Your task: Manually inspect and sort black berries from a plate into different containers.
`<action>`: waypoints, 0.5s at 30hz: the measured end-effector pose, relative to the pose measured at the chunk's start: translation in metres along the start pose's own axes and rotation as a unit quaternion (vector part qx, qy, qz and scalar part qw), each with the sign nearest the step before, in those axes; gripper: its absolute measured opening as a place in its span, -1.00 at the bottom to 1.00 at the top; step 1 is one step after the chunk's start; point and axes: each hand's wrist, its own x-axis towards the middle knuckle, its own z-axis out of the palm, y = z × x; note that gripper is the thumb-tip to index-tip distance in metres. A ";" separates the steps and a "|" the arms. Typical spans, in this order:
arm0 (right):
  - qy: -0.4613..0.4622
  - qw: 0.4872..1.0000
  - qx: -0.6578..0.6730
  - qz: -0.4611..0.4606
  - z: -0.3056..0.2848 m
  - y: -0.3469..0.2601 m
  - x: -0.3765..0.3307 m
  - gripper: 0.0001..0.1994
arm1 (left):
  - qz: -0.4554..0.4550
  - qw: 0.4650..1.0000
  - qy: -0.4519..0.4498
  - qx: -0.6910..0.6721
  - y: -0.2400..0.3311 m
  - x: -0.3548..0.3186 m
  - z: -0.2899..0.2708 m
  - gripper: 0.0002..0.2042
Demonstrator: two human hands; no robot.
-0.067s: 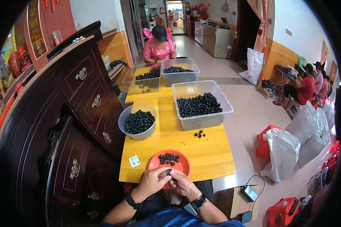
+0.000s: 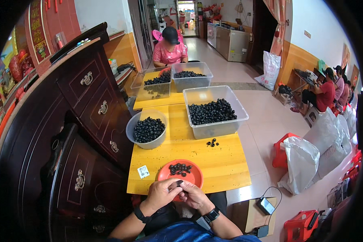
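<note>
My left hand [image 2: 160, 195] and my right hand [image 2: 195, 197] meet over the near rim of an orange-red plate [image 2: 197, 171]. Both are closed, fingertips pinching a small dark piece [image 2: 179, 183] between them; its kind is too small and covered to tell. On the plate lie several small dark round pieces [image 2: 180, 167], some with a hole in the middle. A round clear tub [image 2: 146, 146] of black ring-like pieces [image 2: 149, 130] stands beyond, to the left. Farther right is a large clear rectangular bin [image 2: 215, 131] holding more of the same.
Several loose black pieces [image 2: 212, 142] and a small white card [image 2: 143, 172] lie on the yellow table [image 2: 226, 173]. Across it sits a person in pink [image 2: 171, 52] behind two more clear bins [image 2: 192, 82]. Dark drawers [image 2: 78, 177] border the left; white sacks [image 2: 300, 161] stand right.
</note>
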 end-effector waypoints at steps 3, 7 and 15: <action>-0.011 0.999 0.029 0.021 0.000 -0.002 0.003 -0.81 | -0.005 1.000 0.002 0.020 -0.007 0.002 0.003 -0.73; -0.036 0.998 0.057 0.004 -0.003 -0.001 0.005 -0.84 | 0.013 0.995 0.066 -0.070 -0.003 0.002 0.009 -0.88; -0.012 0.998 0.056 -0.018 0.005 0.009 0.009 -0.86 | -0.037 0.981 0.078 -0.172 -0.051 -0.009 0.019 -0.91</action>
